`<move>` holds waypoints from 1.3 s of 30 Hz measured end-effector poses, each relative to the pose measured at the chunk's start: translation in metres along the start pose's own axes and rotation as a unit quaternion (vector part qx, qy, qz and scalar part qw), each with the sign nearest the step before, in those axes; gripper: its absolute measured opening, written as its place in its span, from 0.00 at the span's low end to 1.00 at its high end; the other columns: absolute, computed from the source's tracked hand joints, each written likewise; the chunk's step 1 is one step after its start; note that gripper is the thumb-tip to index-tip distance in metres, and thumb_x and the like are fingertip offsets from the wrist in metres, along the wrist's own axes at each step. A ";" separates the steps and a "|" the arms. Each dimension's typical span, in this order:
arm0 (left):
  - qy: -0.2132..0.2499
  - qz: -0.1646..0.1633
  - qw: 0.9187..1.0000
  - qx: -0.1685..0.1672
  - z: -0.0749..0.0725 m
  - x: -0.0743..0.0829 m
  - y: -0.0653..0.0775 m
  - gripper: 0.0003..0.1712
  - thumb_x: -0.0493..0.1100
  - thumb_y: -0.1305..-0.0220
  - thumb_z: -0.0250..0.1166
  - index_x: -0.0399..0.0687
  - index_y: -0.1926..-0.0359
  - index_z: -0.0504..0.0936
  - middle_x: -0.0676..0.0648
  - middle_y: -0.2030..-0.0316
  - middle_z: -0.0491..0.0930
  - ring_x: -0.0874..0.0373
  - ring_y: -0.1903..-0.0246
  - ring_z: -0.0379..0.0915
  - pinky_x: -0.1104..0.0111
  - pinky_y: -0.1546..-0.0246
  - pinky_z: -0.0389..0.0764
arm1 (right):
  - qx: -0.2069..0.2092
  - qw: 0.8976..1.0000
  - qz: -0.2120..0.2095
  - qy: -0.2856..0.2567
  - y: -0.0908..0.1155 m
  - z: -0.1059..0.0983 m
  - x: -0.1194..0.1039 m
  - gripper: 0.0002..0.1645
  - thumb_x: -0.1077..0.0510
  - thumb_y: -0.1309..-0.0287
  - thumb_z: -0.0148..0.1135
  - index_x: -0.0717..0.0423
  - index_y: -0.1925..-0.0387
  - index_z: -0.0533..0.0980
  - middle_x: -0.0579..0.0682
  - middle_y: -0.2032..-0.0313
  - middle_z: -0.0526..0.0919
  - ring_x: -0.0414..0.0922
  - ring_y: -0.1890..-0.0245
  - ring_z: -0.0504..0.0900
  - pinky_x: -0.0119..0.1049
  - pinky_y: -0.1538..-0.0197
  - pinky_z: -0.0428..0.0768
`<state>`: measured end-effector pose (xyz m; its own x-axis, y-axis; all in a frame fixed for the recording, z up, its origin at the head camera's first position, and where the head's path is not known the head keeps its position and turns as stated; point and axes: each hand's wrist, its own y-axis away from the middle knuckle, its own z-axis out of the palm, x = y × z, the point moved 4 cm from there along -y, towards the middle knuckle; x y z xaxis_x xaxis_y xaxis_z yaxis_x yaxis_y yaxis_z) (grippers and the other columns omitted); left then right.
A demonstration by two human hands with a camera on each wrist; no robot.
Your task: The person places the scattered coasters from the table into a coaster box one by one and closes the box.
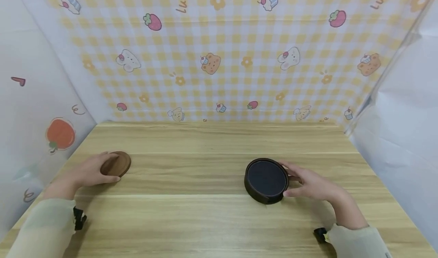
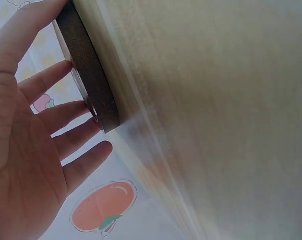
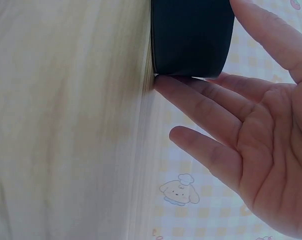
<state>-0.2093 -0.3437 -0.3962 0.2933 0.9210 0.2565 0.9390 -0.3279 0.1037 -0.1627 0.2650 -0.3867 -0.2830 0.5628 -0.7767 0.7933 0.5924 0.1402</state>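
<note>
At the left of the table, my left hand point(image 1: 94, 169) holds a round wooden disc point(image 1: 120, 164), thumb at its near edge and fingers at the far side. The left wrist view shows the brown disc point(image 2: 88, 70) edge-on against the wood, with fingertips at its rim and the little finger free. Right of centre stands a black round coaster holder point(image 1: 261, 195) with a dark coaster point(image 1: 267, 178) on top. My right hand point(image 1: 309, 183) grips its right side between thumb and fingers. In the right wrist view the holder point(image 3: 191, 37) shows its smooth dark side wall.
The light wood table point(image 1: 191, 220) reaches back to a yellow checked cloth point(image 1: 232, 86). Pale sheets hang as walls on the left point(image 1: 30, 109) and right point(image 1: 407, 109). A black wrist strap part point(image 1: 79, 218) shows at the left sleeve, another point(image 1: 320, 235) at the right.
</note>
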 end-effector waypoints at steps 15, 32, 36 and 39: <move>-0.006 0.001 1.000 0.013 0.001 0.002 0.003 0.50 0.58 0.51 0.76 0.26 0.38 0.70 0.20 0.41 0.70 0.24 0.43 0.67 0.35 0.48 0.71 | -0.003 1.000 0.001 -0.003 -0.004 -0.001 -0.002 0.56 0.52 0.42 0.71 0.66 0.24 0.49 0.73 0.31 0.64 0.69 0.39 0.74 0.69 0.39 0.67; -0.003 -0.001 1.000 0.015 0.001 0.016 0.004 0.51 0.61 0.53 0.77 0.31 0.37 0.71 0.21 0.40 0.69 0.23 0.43 0.67 0.35 0.49 0.72 | 0.003 1.000 0.007 -0.004 0.000 -0.001 -0.003 0.56 0.52 0.42 0.71 0.67 0.24 0.48 0.74 0.32 0.64 0.69 0.39 0.74 0.70 0.39 0.66; -0.006 0.001 1.000 0.010 0.000 0.020 0.004 0.52 0.62 0.53 0.77 0.31 0.37 0.72 0.21 0.40 0.69 0.24 0.43 0.67 0.36 0.49 0.73 | 0.002 1.000 0.007 -0.003 -0.001 -0.001 -0.002 0.57 0.52 0.42 0.71 0.68 0.24 0.48 0.74 0.32 0.64 0.69 0.39 0.74 0.70 0.39 0.66; -0.005 0.002 1.000 0.006 0.001 0.024 0.003 0.52 0.62 0.53 0.77 0.31 0.36 0.71 0.22 0.40 0.69 0.24 0.44 0.68 0.37 0.50 0.73 | 0.001 1.000 0.008 -0.005 -0.001 -0.001 -0.002 0.57 0.52 0.42 0.71 0.68 0.24 0.48 0.74 0.32 0.64 0.69 0.38 0.74 0.69 0.39 0.67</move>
<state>-0.1990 -0.3222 -0.3906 0.2993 0.9214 0.2477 0.9396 -0.3299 0.0918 -0.1636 0.2638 -0.3850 -0.2645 0.5673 -0.7799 0.7985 0.5823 0.1527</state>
